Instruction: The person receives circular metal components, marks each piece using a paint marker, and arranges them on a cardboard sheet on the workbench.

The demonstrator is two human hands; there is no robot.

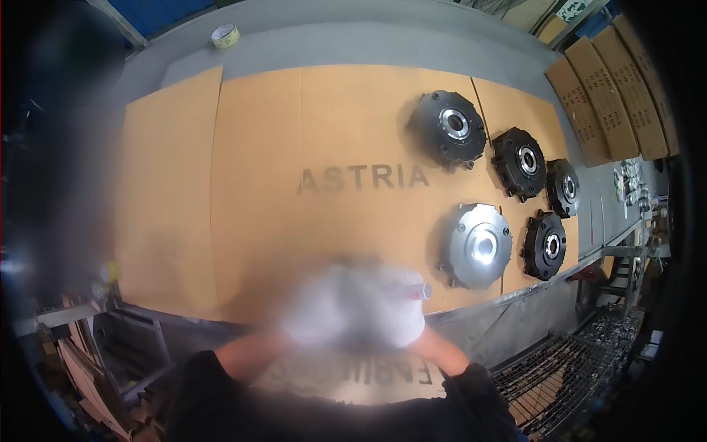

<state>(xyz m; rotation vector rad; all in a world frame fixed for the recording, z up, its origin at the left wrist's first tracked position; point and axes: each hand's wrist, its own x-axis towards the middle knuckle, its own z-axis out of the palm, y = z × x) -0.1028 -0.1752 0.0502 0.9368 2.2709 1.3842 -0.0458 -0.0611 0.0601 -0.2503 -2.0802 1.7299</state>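
My left hand [317,311] and my right hand [401,313], both in white gloves, are close together at the near edge of the cardboard sheet [258,147]. A blurred patch covers most of both, so the left fingers cannot be made out. The end of a small pale tube-like piece [426,292] sticks out from my right glove, which appears closed around it. To the right of my hands lies a silver round metal housing [479,247] with a bright hub. Behind it is a black round housing [451,127] with a shiny central bore.
Several more black housings [520,162] lie at the right of the sheet. A tape roll [225,35] sits on the grey table [331,37] at the back. Cardboard boxes [604,96] stand back right. A wire rack [560,376] is below right. Dark blur hides the left side.
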